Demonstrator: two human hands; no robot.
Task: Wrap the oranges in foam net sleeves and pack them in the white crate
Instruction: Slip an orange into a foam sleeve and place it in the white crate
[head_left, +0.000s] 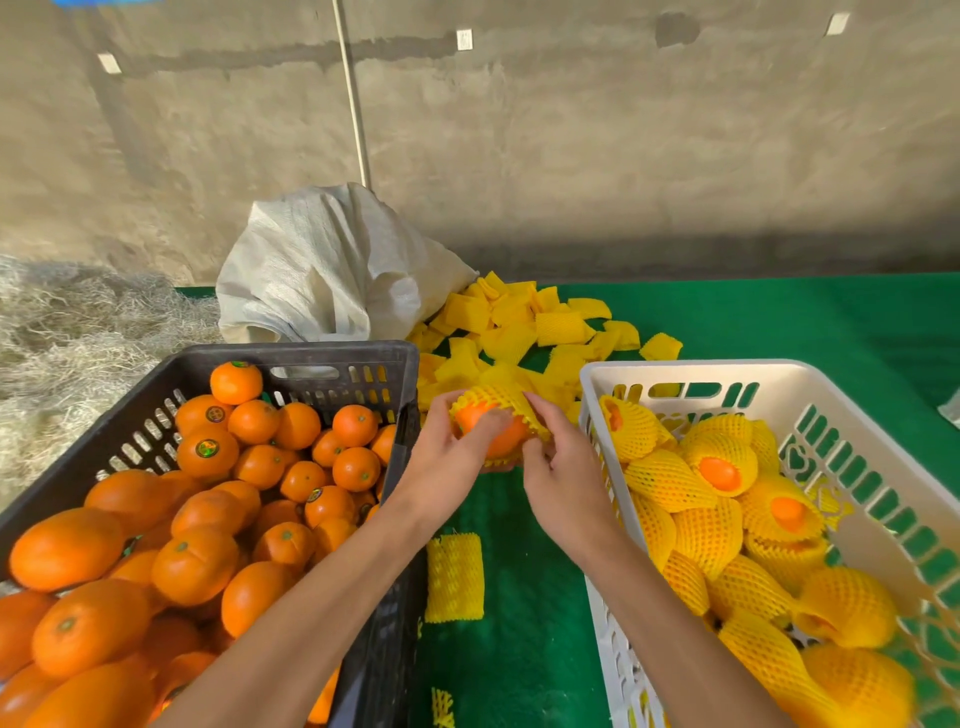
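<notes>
both forearms entered from the bottom edge and met over the green table covering (519, 649). left hand (447, 457) curled round a bare orange (493, 431), fingers across its front. right hand (561, 483) pinched the edge of a yellow foam net sleeve (498, 397) that covered the far half of that orange; near half was exposed. the orange was held above the table, between the two crates. white slotted plastic crate (691, 374) stood just right of the hands, holding many sleeved oranges (717, 462). black slotted plastic crate (311, 358) stood left, heaped with loose bare oranges (208, 519). one flat yellow sleeve (454, 577) lay on the covering between the forearms. a pile of flat yellow sleeves (524, 327) lay beyond the hands, beside a crumpled white woven sack (322, 270).
</notes>
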